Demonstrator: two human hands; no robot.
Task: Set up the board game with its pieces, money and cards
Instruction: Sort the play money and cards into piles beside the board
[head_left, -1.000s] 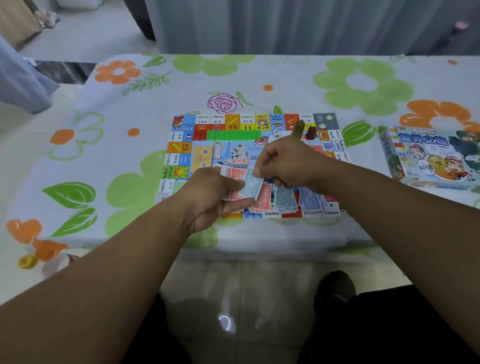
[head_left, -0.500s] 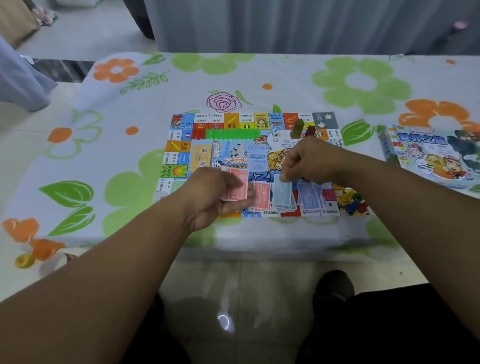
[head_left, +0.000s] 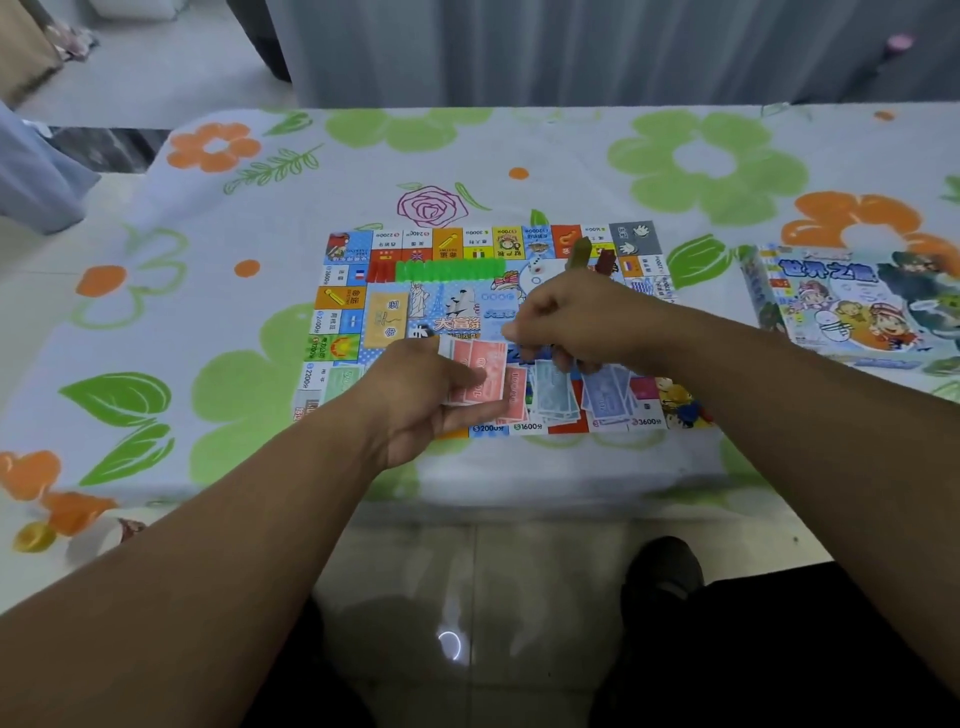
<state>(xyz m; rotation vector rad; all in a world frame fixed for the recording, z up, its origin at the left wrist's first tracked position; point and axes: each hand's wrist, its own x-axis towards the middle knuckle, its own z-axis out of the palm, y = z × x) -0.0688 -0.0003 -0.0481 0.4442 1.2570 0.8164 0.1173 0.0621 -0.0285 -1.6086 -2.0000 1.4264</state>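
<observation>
Two hands hang over the board (head_left: 337, 312) near me: my left hand (head_left: 415, 402) grips the red notes (head_left: 480, 371), long axis pointing away, just left of the right hand (head_left: 582, 322), nearer the piles (head_left: 556, 389), whose fingers (head_left: 519, 328) curl tight, and whether they hold anything I cannot tell.

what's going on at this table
A person is sorting play money over a game board. The left hand holds a fan of red notes. The right hand hovers beside it, curled, and may be empty. Blue notes lie in piles on the board's near edge. The game box sits to the right.
</observation>
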